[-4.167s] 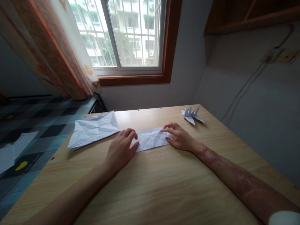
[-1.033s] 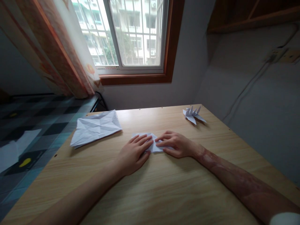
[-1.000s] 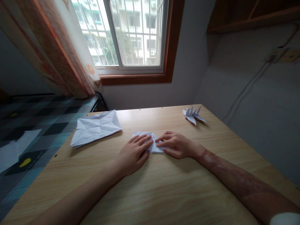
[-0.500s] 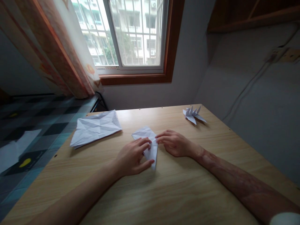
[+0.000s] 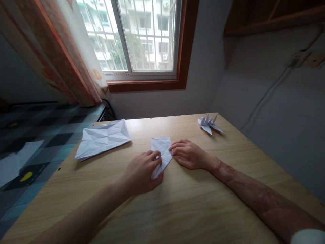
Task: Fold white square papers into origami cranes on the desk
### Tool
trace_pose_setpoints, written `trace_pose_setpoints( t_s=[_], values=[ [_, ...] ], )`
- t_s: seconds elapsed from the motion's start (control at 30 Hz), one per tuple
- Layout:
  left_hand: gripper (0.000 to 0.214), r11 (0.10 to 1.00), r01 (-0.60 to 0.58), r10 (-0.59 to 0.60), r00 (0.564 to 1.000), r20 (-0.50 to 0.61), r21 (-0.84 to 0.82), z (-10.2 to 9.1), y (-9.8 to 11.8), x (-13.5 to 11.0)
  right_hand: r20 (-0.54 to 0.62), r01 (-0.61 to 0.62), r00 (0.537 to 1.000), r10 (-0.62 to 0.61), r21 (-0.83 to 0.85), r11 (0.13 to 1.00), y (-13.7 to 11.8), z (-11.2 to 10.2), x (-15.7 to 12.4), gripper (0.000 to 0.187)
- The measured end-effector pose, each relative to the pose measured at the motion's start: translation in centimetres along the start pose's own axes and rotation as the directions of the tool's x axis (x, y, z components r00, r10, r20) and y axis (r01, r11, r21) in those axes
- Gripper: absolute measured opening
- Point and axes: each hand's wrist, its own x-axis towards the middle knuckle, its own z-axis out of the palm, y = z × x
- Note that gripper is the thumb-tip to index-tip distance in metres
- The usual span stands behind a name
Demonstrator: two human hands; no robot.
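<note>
A small white folded paper (image 5: 161, 143) lies on the wooden table between my hands, creased across its middle. My left hand (image 5: 142, 172) grips its lower left part, with bent fingers on top and the thumb by its bottom tip. At the right edge of the paper, the fingertips of my right hand (image 5: 187, 155) are drawn together and pinch or press the edge; the thumb is mostly hidden beneath. Farther left rests a stack of creased white paper sheets (image 5: 105, 139). Toward the back right corner stand folded paper cranes (image 5: 208, 124) with pointed tips, grouped closely together.
The light wooden table (image 5: 203, 206) reaches toward the wall below a barred window (image 5: 149, 37). On the left is a bed with a checked cover (image 5: 50, 127) and loose white paper (image 5: 12, 164) on it. A cable (image 5: 266, 93) hangs along the right wall.
The folded paper has turned on the table; its lower tip now points down to the left instead of down to the right. My left fingers have curled in. My right hand has barely moved.
</note>
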Motion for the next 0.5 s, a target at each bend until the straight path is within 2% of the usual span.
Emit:
trace_pose_setpoints(
  t_s=[0.13, 0.33, 0.4, 0.47, 0.5],
  values=[
    [0.012, 0.998, -0.039, 0.035, 0.997, 0.068, 0.051, -0.2, -0.7, -0.1, 0.018, 0.006, 1.0, -0.006, -0.018, 1.0, -0.1, -0.1, 0.0, 0.022],
    [0.012, 0.995, 0.021, -0.028, 0.997, 0.075, 0.1, 0.2, -1.2, -0.3, 0.027, 0.02, 0.999, -0.019, -0.034, 0.999, 0.4, 0.1, 0.1, 0.05],
    [0.016, 0.997, 0.082, -0.083, 0.996, 0.043, 0.012, 0.0, -1.5, -0.3, -0.01, -0.004, 1.0, 0.003, -0.048, 0.999, 0.6, 0.4, 0.0, 0.05],
    [0.02, 0.968, 0.159, -0.163, 0.987, -0.006, -0.193, -0.4, -1.8, -0.2, -0.114, -0.061, 0.992, 0.056, -0.039, 0.997, 0.8, 0.6, 0.0, 0.042],
    [0.023, 0.924, 0.191, -0.211, 0.977, -0.026, -0.331, -0.6, -2.0, -0.1, -0.184, -0.094, 0.979, 0.09, -0.015, 0.995, 0.9, 0.7, -0.1, 0.035]
  ],
)
